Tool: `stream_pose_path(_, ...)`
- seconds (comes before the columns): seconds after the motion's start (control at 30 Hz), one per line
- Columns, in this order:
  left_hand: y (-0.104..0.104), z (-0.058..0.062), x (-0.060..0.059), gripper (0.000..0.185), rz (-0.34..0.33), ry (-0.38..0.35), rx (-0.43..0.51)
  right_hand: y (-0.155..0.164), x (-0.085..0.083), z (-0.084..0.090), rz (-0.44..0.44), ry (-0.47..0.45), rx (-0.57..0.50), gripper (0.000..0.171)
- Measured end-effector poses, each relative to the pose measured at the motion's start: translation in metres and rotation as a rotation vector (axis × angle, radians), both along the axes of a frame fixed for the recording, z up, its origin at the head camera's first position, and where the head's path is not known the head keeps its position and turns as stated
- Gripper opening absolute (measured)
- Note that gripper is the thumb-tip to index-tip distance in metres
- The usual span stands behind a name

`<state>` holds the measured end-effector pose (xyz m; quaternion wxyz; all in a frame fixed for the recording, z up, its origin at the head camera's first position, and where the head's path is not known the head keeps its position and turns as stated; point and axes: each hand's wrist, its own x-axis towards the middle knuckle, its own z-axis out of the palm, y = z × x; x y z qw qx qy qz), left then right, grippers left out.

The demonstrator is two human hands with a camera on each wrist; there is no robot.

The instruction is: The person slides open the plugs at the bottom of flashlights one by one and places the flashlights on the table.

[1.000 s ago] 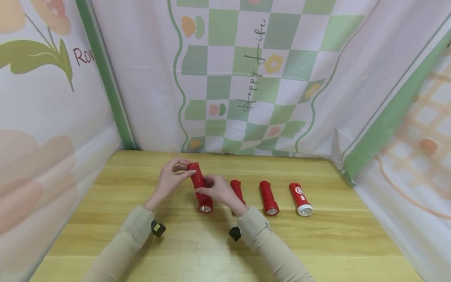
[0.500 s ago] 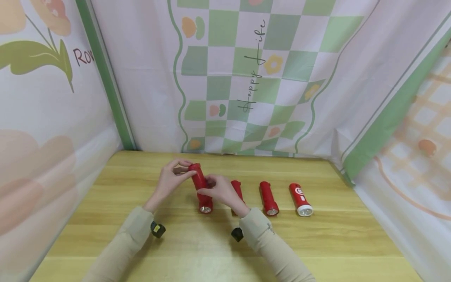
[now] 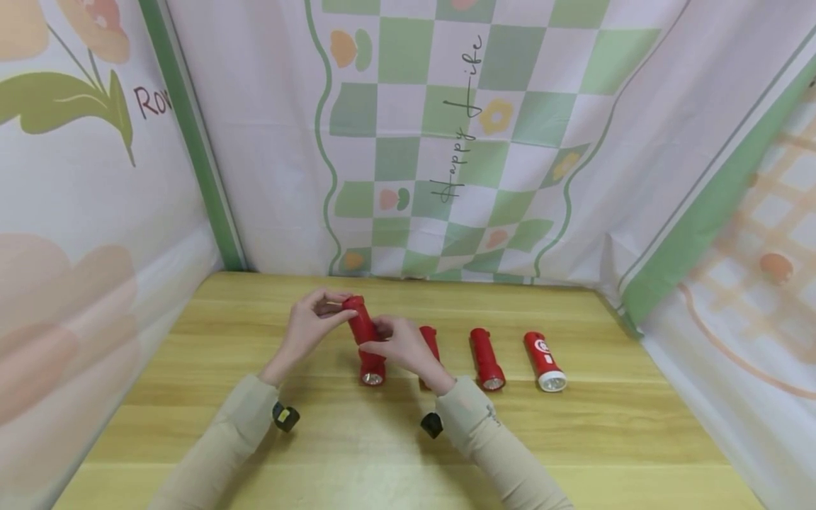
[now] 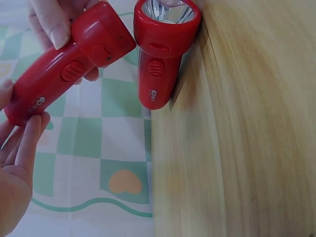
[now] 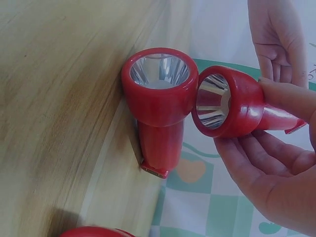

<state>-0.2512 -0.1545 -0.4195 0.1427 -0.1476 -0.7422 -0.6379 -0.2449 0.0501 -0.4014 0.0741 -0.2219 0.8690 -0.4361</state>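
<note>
You hold one red flashlight (image 3: pixel 360 320) lifted off the counter (image 3: pixel 574 439) between your two hands. Your left hand (image 3: pixel 310 327) pinches its tail end with fingertips (image 4: pixel 33 129) and thumb, the palm turned open toward you. Your right hand (image 3: pixel 400 347) grips the wide lens end, fingers (image 5: pixel 256 158) curled under the head and thumb on top. The flashlight is tilted, its tail raised toward your left hand and its reflector pointing down toward your right wrist.

Directly below the held one, just under your hands, a second flashlight (image 3: pixel 372 368) lies flat on the counter, its lens facing you; in the right wrist view the two heads sit just beside each other, and you cannot tell from there whether they touch.

To the right of your right hand a third flashlight (image 3: pixel 431 342) lies partly hidden behind that hand. Further right lies a fourth flashlight (image 3: pixel 487 358), then a fifth flashlight (image 3: pixel 544 360) bearing a round white label, all with lenses toward you.
</note>
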Motion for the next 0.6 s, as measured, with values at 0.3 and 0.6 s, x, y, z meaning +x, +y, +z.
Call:
stream_pose_path(0.3,-0.0004,0.0024,0.0015,0.031,0.01,-0.039,-0.008,-0.0002,-0.0001,0.0017,-0.011,-0.003,0.01,0.039)
stream_pose_path(0.6,-0.0006,0.0086,0.005,0.03,0.006,-0.037,0.007,-0.0008,-0.0019,0.0044,0.015,0.018,-0.003,0.035)
